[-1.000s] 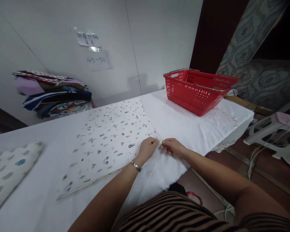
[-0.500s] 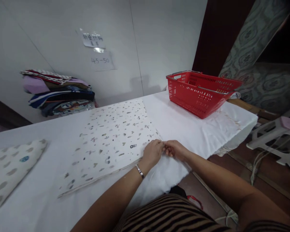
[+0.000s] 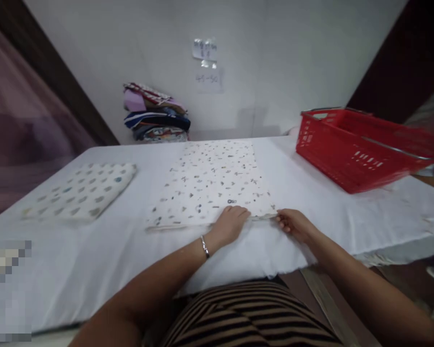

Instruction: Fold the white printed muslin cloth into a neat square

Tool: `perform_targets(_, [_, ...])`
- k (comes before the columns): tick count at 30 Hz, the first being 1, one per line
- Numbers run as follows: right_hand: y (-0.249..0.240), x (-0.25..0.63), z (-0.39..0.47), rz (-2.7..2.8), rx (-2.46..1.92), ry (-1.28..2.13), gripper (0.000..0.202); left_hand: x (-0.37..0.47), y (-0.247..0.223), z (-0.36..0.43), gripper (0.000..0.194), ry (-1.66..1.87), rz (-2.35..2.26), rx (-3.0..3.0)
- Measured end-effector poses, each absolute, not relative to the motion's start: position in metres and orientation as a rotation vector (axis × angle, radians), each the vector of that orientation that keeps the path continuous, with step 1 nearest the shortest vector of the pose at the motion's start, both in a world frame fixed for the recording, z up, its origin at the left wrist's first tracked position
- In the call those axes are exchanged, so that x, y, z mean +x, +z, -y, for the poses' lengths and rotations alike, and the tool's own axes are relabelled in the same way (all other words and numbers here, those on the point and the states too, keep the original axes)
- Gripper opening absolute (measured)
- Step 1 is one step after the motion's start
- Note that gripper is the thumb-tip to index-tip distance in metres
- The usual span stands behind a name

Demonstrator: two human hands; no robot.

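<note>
A white cloth (image 3: 210, 178) with small grey and coloured prints lies flat in layers, its near edge facing me. My right hand (image 3: 291, 223) pinches the near right corner of this cloth between thumb and fingers. My left hand (image 3: 231, 222) rests on the near edge, left of the right hand, with its fingers pressed together around the cloth's edge; the thumb is hidden. A silver bracelet (image 3: 204, 246) circles my left wrist. The two hands are apart.
A folded cloth with grey hearts (image 3: 83, 190) lies at the left of the white-covered table (image 3: 115, 260). The red basket (image 3: 350, 149) stands at the right. Folded fabrics (image 3: 157, 115) are piled at the back by the wall, under paper signs (image 3: 209, 79).
My view has turned left, showing more of the heart-printed cloth. My hands, which met at the corner, are now apart, with the left one farther along the near edge.
</note>
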State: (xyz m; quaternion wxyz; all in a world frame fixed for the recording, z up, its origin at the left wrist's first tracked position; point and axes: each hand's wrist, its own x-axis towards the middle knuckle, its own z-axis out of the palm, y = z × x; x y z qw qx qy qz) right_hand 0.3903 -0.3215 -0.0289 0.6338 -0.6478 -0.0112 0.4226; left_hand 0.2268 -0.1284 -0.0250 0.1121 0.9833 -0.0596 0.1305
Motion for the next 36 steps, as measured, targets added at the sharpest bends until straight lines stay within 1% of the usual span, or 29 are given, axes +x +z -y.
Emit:
perform_targets(3, [-0.033,0.395,0.324,0.060,-1.503,0.997,0.011,0.184,-0.028,0.090,0.034,0.423,0.037,2.940])
perform_targets(9, [-0.030,0.396,0.325,0.109,-1.558,0.983,0.012,0.100,-0.033,0.024,0.027,0.563,-0.260,3.000])
perform_targets(15, [-0.026,0.393,0.325,0.102,-1.657,0.959,0.014,0.047,-0.034,-0.017,0.031,0.607,-0.525,3.067])
perform_targets(21, [-0.026,0.395,0.327,0.158,-1.784,0.930,0.019,0.029,-0.038,-0.032,0.039,0.544,-0.821,3.072])
perform_targets(24, [-0.025,0.396,0.327,0.159,-1.878,0.932,0.021,0.028,-0.038,-0.031,0.038,0.513,-0.883,3.038])
perform_targets(30, [-0.025,0.395,0.325,0.200,-1.967,0.922,0.021,0.024,-0.039,-0.032,0.040,0.511,-0.810,3.000])
perform_targets(36, [-0.016,0.407,0.337,0.305,-2.019,0.831,0.028,0.015,-0.035,-0.035,0.033,0.534,-0.807,2.986])
